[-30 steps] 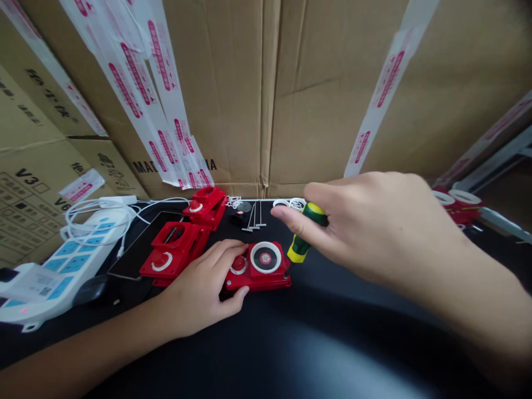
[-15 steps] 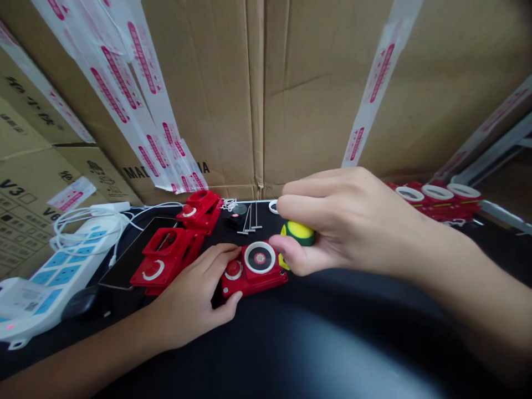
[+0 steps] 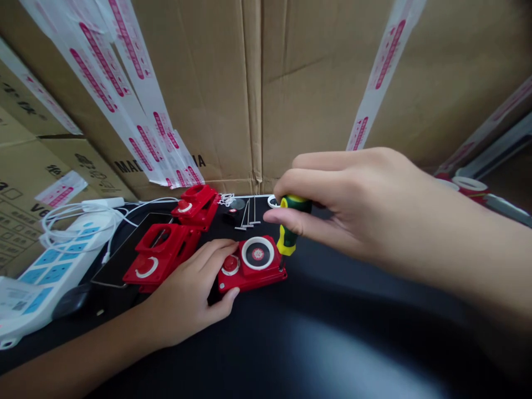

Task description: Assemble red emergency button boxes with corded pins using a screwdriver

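A red plastic case (image 3: pixel 251 281) with a red knob and a white-ringed black disc lies on the black table. My left hand (image 3: pixel 203 291) grips its left end, fingers along the far side and thumb at the near edge. In my right hand (image 3: pixel 328 205) is a screwdriver (image 3: pixel 288 239) with a green and yellow handle, held nearly upright. Its short shaft meets the right end of the case, near the corner; whether the tip sits in a screw I cannot make out.
More red cases (image 3: pixel 166 252) stand left of my left hand, partly on a dark tray (image 3: pixel 113 269). Several metal T-shaped pins (image 3: pixel 248 213) lie behind. A white power strip (image 3: pixel 62 271) with cables is at left. Cardboard boxes (image 3: pixel 216 100) wall the back; red cases (image 3: pixel 469 184) sit far right.
My right hand has risen slightly and turned, so more of the screwdriver's handle and its shaft show. My left hand still holds the case. The whole view has shifted a little.
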### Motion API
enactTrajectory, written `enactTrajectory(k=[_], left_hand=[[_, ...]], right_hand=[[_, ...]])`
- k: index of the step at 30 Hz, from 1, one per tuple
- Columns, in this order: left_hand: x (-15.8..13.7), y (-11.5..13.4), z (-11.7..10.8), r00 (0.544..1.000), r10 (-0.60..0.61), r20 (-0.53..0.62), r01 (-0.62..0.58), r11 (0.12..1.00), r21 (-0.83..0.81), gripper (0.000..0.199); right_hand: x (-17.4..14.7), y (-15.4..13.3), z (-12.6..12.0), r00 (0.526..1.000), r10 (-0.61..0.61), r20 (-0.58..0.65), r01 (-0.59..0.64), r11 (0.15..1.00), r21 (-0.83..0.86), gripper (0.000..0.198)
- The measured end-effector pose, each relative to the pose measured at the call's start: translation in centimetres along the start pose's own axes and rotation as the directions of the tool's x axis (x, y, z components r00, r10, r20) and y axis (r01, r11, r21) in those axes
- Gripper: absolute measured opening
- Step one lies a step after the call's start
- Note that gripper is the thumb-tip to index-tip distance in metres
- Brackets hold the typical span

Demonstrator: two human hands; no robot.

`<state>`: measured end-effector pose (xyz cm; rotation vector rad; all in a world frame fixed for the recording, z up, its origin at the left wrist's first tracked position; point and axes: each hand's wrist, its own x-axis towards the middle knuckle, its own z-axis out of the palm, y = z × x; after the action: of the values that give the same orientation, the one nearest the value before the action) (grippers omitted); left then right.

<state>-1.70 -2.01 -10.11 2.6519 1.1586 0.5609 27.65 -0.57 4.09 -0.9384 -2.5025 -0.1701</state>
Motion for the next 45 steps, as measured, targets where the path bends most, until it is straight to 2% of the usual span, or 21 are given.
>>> enactTrajectory(k=[3,7,12,14,17,21,26,31,35,40,45], left_hand=[[0.0,0.0,0.0,1.000,-0.001,-0.005,0.001,1.000,-0.009,0.058],[0.0,0.2,0.0,1.000,-0.018,-0.007,0.018,1.000,-0.015,0.056],[0.0,0.2,0.1,1.000,-0.027,-0.010,0.027,1.000,-0.016,0.055],[-0.1,0.2,0.1,1.000,-0.029,-0.007,0.029,0.999,-0.020,0.055],[-0.1,0.2,0.0,0.999,-0.033,-0.002,0.033,0.999,-0.014,0.054],[0.0,0.2,0.0,0.999,-0.029,0.018,0.029,1.000,0.002,0.055],[0.0,0.2,-0.1,1.000,-0.008,0.018,0.007,1.000,0.009,0.056],[0.1,0.3,-0.2,1.000,0.003,0.007,-0.003,1.000,0.010,0.055],[0.1,0.4,-0.3,1.000,0.006,0.020,-0.006,1.000,0.008,0.056],[0.1,0.3,-0.3,1.000,0.011,0.007,-0.011,1.000,0.001,0.056],[0.0,0.2,-0.1,1.000,0.005,0.005,-0.005,1.000,0.005,0.057]], right_hand=[[-0.1,-0.1,-0.2,0.999,-0.033,-0.003,0.033,0.998,0.050,0.032],[-0.2,0.0,-0.3,1.000,0.007,-0.012,-0.006,0.997,0.073,0.033],[-0.1,-0.2,-0.2,0.989,0.106,-0.098,-0.104,0.994,0.027,0.031],[0.0,-0.4,-0.2,0.977,0.182,-0.108,-0.175,0.982,0.072,0.024],[0.3,-0.4,-0.3,0.944,0.314,-0.098,-0.295,0.940,0.170,0.032],[0.3,-0.3,-0.5,0.927,0.369,-0.067,-0.347,0.911,0.221,0.037],[0.3,-0.6,-0.7,0.935,0.351,-0.052,-0.316,0.890,0.328,0.025],[0.4,0.0,-0.7,0.951,0.307,-0.014,-0.272,0.862,0.429,0.025],[0.3,0.9,-1.0,0.965,0.254,0.069,-0.248,0.787,0.565,0.027],[0.2,1.5,-1.5,0.962,0.218,0.164,-0.273,0.730,0.627,0.020],[0.2,2.9,-1.0,0.973,0.131,0.188,-0.227,0.649,0.726,0.022]])
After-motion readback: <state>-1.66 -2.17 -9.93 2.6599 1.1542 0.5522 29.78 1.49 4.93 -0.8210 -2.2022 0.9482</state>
